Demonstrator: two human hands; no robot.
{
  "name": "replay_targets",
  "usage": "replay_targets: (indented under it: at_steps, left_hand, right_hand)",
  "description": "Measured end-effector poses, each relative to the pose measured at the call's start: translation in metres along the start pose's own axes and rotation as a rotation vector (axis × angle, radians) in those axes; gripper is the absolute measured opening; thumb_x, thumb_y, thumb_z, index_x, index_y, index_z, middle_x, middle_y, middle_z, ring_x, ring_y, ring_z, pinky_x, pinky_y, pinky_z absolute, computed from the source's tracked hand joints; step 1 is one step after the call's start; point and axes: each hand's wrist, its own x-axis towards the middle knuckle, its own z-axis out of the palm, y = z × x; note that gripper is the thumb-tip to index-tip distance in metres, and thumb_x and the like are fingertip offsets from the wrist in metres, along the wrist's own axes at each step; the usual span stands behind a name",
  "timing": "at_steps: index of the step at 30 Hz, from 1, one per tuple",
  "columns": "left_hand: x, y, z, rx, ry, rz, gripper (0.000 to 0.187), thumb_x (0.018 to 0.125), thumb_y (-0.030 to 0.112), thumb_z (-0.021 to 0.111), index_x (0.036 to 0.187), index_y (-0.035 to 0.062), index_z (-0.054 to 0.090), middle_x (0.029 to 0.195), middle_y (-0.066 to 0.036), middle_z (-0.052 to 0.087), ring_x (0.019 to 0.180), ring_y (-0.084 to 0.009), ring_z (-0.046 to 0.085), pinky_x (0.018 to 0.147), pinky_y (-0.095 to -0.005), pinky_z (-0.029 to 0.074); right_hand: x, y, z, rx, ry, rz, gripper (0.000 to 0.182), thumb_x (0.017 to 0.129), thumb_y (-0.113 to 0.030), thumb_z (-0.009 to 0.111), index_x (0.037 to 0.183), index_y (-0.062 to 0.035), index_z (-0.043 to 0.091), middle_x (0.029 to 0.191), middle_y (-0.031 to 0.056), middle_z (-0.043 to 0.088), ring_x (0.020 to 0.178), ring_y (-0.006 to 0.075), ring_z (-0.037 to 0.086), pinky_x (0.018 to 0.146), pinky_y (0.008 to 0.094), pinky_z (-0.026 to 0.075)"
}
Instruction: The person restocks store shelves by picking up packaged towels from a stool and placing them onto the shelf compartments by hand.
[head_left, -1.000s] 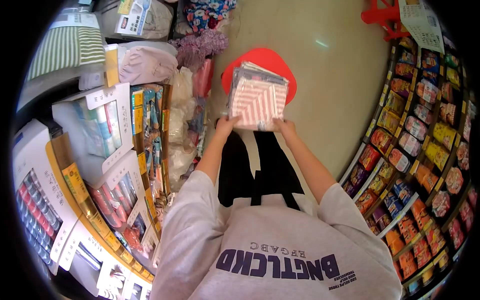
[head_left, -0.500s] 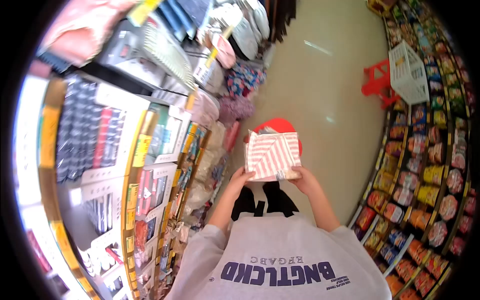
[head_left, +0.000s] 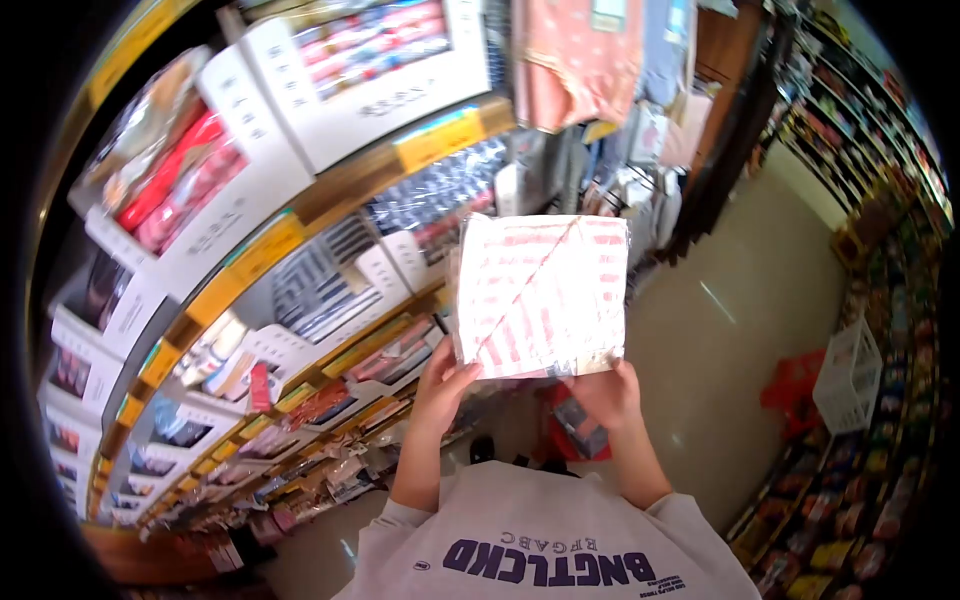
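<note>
Between my two hands is a flat clear plastic packet of folded pink-and-white striped cloth (head_left: 545,295). My left hand (head_left: 443,385) pinches its lower left corner, thumb on the front face. At the lower right edge, my right hand (head_left: 606,393) grips it the same way, its fingers partly behind the packet. Glare washes out part of the stripes. Behind and left of the packet are shelves of boxed packaged fabric goods (head_left: 325,285). Below my right hand, a red container (head_left: 598,446) on the floor has a dark packaged item (head_left: 580,425) in it.
Pink garments (head_left: 582,65) hang beyond the shelves. A tiled aisle floor (head_left: 700,330) runs along the right. Over there stand a white basket (head_left: 848,380) and a red stand (head_left: 792,383), beside shelves of colourful packets (head_left: 850,500).
My view has swung left toward the shelves. Both hands have raised the striped packet, which now appears larger and higher, in front of the shelves. The grip stays on its lower corners.
</note>
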Motion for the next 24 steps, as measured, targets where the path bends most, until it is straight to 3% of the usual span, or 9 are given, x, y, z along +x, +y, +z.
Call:
replay_targets:
  at_steps: [1, 5, 8, 13, 16, 24]
  left_hand:
    - [-0.010, 0.009, -0.005, -0.021, 0.028, 0.026, 0.049, 0.076, 0.004, 0.048, 0.123, -0.0017, 0.032, 0.119, -0.013, 0.042, 0.111, -0.0240, 0.041, 0.091, -0.0406, 0.034]
    - [-0.032, 0.052, -0.014, -0.168, 0.170, 0.212, 0.052, 0.077, 0.009, 0.047, 0.124, -0.0008, 0.026, 0.123, -0.015, 0.037, 0.112, -0.0293, 0.040, 0.093, -0.0473, 0.033]
    - [-0.044, 0.063, -0.041, -0.250, 0.204, 0.277, 0.053, 0.076, 0.005, 0.047, 0.125, 0.0011, 0.028, 0.122, -0.014, 0.040, 0.111, -0.0279, 0.041, 0.091, -0.0443, 0.035]
    - [-0.060, 0.077, -0.063, -0.258, 0.306, 0.340, 0.055, 0.075, 0.008, 0.049, 0.125, -0.0006, 0.026, 0.121, -0.015, 0.039, 0.111, -0.0284, 0.042, 0.091, -0.0449, 0.035]
    - [-0.065, 0.079, -0.076, -0.225, 0.350, 0.350, 0.057, 0.074, 0.014, 0.051, 0.124, 0.0005, 0.027, 0.122, -0.013, 0.039, 0.111, -0.0255, 0.041, 0.090, -0.0408, 0.037]
    - [-0.054, 0.107, -0.096, -0.350, 0.373, 0.471, 0.055, 0.077, 0.018, 0.049, 0.124, 0.0004, 0.028, 0.123, -0.013, 0.039, 0.115, -0.0245, 0.037, 0.096, -0.0404, 0.029]
  right_hand:
    - [0.008, 0.010, 0.004, -0.009, -0.059, 0.048, 0.062, 0.072, -0.028, 0.057, 0.125, -0.0065, 0.031, 0.124, 0.0062, 0.041, 0.114, 0.0206, 0.038, 0.093, 0.0363, 0.030]
    - [0.042, 0.047, 0.035, -0.039, -0.151, 0.196, 0.060, 0.073, -0.031, 0.057, 0.124, -0.0092, 0.034, 0.123, 0.0046, 0.043, 0.111, 0.0196, 0.041, 0.088, 0.0356, 0.034]
    - [0.061, 0.073, 0.044, 0.009, -0.239, 0.283, 0.060, 0.075, -0.029, 0.055, 0.125, -0.0059, 0.031, 0.124, 0.0069, 0.041, 0.114, 0.0198, 0.038, 0.093, 0.0365, 0.030]
    - [0.076, 0.105, 0.062, 0.015, -0.265, 0.379, 0.058, 0.076, -0.027, 0.054, 0.125, -0.0065, 0.031, 0.124, 0.0051, 0.041, 0.114, 0.0188, 0.038, 0.095, 0.0364, 0.029]
    - [0.085, 0.120, 0.063, 0.030, -0.266, 0.435, 0.056, 0.077, -0.026, 0.053, 0.125, -0.0068, 0.031, 0.125, 0.0055, 0.040, 0.114, 0.0188, 0.038, 0.095, 0.0362, 0.029]
    - [0.116, 0.147, 0.095, -0.017, -0.288, 0.461, 0.055, 0.080, -0.028, 0.049, 0.127, -0.0117, 0.028, 0.126, 0.0044, 0.038, 0.117, 0.0195, 0.035, 0.093, 0.0366, 0.031]
